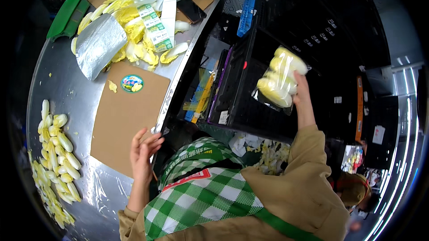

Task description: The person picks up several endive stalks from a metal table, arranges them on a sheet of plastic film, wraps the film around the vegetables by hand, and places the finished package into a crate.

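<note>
My right hand [302, 91] grips a clear bag of small napa cabbages [281, 78] by its right side. The pack is held over a black plastic crate [250, 102] on the right. My left hand [145, 151] hovers near the table edge with its fingers apart and nothing in it. Beside it lies a brown cardboard sheet [129, 120] on the metal table. An oval label [132, 83] with a coloured print sits at the sheet's far end, close to a torn bit of yellow leaf [112, 86].
Many small cabbages [60, 151] lie in rows at the table's left. Yellow leaves [134, 31], a silver sheet [100, 44], a label strip [154, 26], a phone [191, 10] and a green plastic piece [67, 17] crowd the far end. Leaf scraps [272, 156] cover the floor below the crate.
</note>
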{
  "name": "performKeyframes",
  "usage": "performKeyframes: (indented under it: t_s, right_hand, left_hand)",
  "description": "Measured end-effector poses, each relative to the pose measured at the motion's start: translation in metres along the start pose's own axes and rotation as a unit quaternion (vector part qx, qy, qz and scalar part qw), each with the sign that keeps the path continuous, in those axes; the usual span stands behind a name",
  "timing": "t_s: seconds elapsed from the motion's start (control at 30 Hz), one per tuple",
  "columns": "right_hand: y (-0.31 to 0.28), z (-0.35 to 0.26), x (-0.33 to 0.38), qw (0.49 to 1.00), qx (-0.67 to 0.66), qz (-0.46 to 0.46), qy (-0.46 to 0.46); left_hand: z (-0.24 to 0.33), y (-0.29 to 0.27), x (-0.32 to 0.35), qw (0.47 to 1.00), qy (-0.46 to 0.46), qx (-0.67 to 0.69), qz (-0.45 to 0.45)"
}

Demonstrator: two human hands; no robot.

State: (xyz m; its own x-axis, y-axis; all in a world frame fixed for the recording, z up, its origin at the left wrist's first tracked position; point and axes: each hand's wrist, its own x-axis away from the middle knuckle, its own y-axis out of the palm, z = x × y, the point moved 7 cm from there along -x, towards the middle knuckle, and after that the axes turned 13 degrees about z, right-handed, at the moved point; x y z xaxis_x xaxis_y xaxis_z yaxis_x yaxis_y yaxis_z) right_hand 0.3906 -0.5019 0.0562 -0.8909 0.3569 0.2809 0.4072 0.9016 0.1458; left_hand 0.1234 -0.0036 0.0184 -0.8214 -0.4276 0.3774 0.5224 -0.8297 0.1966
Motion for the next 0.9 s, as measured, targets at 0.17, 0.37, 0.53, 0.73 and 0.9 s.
performKeyframes:
  t_s: [0.17,0.37,0.53,0.73,0.9]
  right_hand:
    - [-0.008,0.134,-0.112,0.994,0.079,0.011,0.075]
    - [0.010,0.223,-0.204,0.979,0.169,-0.079,0.078]
    - [-0.009,0.223,-0.259,0.938,0.327,-0.115,0.026]
    - [0.014,0.027,-0.194,0.790,0.455,0.144,-0.384]
    - [0.205,-0.064,-0.029,0.774,0.314,0.016,-0.549]
  left_hand:
    - [-0.024,-0.017,0.013,0.989,-0.084,0.006,0.119]
    - [-0.042,-0.042,0.062,0.971,-0.085,0.008,0.223]
    - [-0.068,-0.054,0.089,0.944,-0.116,0.067,0.300]
    - [-0.102,-0.142,0.135,0.884,-0.039,0.094,0.456]
    - [-0.120,-0.259,0.196,0.741,0.027,-0.230,0.630]
